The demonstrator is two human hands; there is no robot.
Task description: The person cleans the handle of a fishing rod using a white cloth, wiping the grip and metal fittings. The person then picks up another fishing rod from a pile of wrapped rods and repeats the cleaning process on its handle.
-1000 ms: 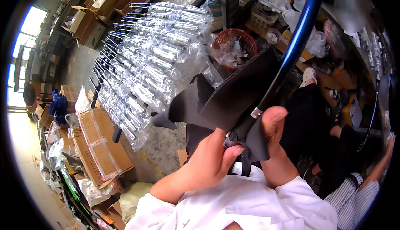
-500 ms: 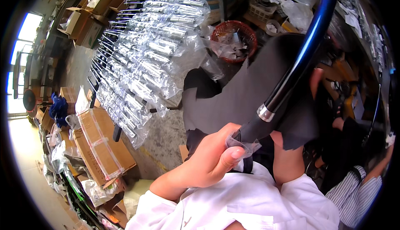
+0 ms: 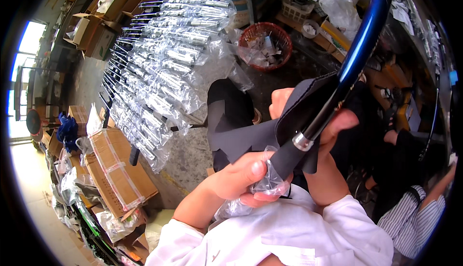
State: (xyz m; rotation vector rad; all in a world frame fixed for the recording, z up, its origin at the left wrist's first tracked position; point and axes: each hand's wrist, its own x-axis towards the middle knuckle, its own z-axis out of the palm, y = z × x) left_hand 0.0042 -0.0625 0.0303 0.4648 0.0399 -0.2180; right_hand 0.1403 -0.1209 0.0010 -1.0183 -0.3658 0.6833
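A glossy blue-black rod (image 3: 359,49) slants from the upper right down toward my lap. It has a silver collar (image 3: 303,141) above a dark end piece. My left hand (image 3: 241,177) is closed around that end, with crumpled clear plastic film (image 3: 270,181) between and below its fingers. A dark grey cloth (image 3: 300,99) is gathered up against the rod just above the collar. My right hand (image 3: 333,126) holds the cloth from beneath, its thumb right of the rod and its curled fingertips showing beyond the cloth's far side. The palm is hidden.
Several plastic-wrapped rods (image 3: 169,63) lie in a row on a rack ahead-left. A red basket (image 3: 291,49) holds scraps. A taped carton (image 3: 120,169) stands at left. A co-worker's striped sleeve (image 3: 410,222) shows at lower right, and clutter (image 3: 333,17) fills the far right.
My right hand has come up with the grey cloth, which lay spread across my lap, and gathered it against the rod. My left hand has shifted slightly down-left; more film shows beneath it.
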